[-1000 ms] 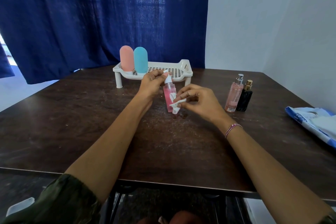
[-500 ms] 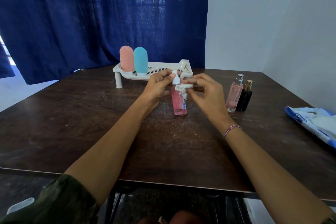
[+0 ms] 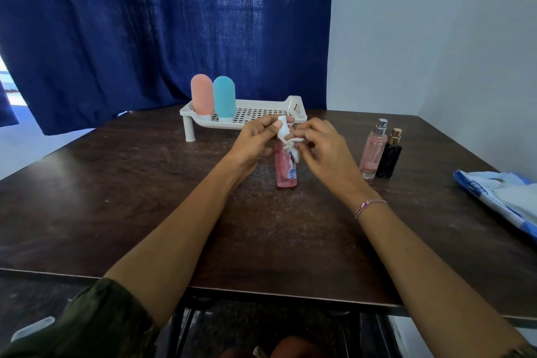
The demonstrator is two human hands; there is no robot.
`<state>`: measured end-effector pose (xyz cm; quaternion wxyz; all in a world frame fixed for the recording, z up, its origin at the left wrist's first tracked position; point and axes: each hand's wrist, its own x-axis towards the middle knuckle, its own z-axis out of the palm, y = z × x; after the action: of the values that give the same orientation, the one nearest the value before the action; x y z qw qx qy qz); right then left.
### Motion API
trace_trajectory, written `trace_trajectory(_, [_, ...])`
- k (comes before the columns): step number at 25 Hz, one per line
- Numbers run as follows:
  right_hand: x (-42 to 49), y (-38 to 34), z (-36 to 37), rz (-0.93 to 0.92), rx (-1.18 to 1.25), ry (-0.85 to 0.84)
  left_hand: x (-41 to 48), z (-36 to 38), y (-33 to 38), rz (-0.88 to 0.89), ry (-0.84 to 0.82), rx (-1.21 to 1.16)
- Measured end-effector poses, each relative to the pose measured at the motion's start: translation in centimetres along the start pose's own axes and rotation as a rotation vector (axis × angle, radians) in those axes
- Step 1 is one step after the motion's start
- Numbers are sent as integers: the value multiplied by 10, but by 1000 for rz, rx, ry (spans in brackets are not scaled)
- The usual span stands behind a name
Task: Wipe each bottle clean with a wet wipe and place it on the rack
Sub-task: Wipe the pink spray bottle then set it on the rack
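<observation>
- The left hand [image 3: 254, 141] has its fingers curled closely round the white top of the pink spray bottle [image 3: 286, 168], with the thumb pressed against the cap.
- The right hand [image 3: 324, 151] pinches a crumpled white wet wipe [image 3: 293, 143] between thumb and fingertips, in a narrow grip. It holds the wipe against the bottle's neck.
- Below the two hands, the bottle stands upright on the table [image 3: 145, 197]. Its body is translucent pink plastic, cylindrical, with a small blue-and-white label.
- Just beyond the grip is the rack [image 3: 261, 113], a white plastic tray with a perforated floor on short legs.
- On the rack's end to the left of the grip stand a salmon-pink tube [image 3: 201, 94] and a blue tube [image 3: 224, 97]. Both are matte, with rounded tops.
- Right of the grip, a clear pink perfume bottle [image 3: 372, 151] and a glossy black perfume bottle [image 3: 389, 158] stand side by side on the table.
- Further right lies a soft blue-and-white wipe packet [image 3: 499, 197].
- The table is dark, scuffed wood.
</observation>
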<state>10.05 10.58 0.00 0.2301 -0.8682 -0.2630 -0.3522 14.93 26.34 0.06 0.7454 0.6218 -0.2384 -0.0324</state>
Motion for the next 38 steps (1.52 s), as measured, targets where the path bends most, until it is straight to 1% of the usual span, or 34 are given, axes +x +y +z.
trace_trajectory(4, [-3, 15, -4, 146, 55, -93, -1, -1, 2, -10, 20, -10])
trace_trajectory(5, [-3, 14, -3, 150, 72, -64, -1, 0, 3, -8, 20, -13])
trace_trajectory(7, [-3, 7, -2, 140, 156, 56, 0, 0, 3, 6, 4, -29])
trace_trajectory(9, [-1, -2, 1, 98, 217, 88, 0, -1, 3, 13, -5, -43])
trace_trajectory(12, [-1, -4, 3, 48, 169, 6, 0, -2, 3, 15, 17, -44])
trace_trajectory(15, [-2, -2, 3, -12, 87, -118, -2, -3, 3, 35, 111, 3])
trace_trajectory(18, [-2, -3, 0, -1, 83, -253, -1, -3, 3, 13, 210, 40])
trace_trajectory(22, [-1, -4, -3, 30, 93, -397, 0, -4, 3, -33, 266, 89])
trace_trajectory(26, [-1, -6, -2, 48, 121, -460, 0, -5, 2, -80, 258, 91])
trace_trajectory(31, [0, -4, -5, 61, 124, -488, -1, -2, 7, -138, 306, 51])
trace_trajectory(36, [0, 7, -11, 174, 198, -532, 0, -1, 9, -146, 294, 27])
trace_trajectory(38, [0, 7, -11, 187, 223, -512, 1, -2, 9, -134, 283, 61])
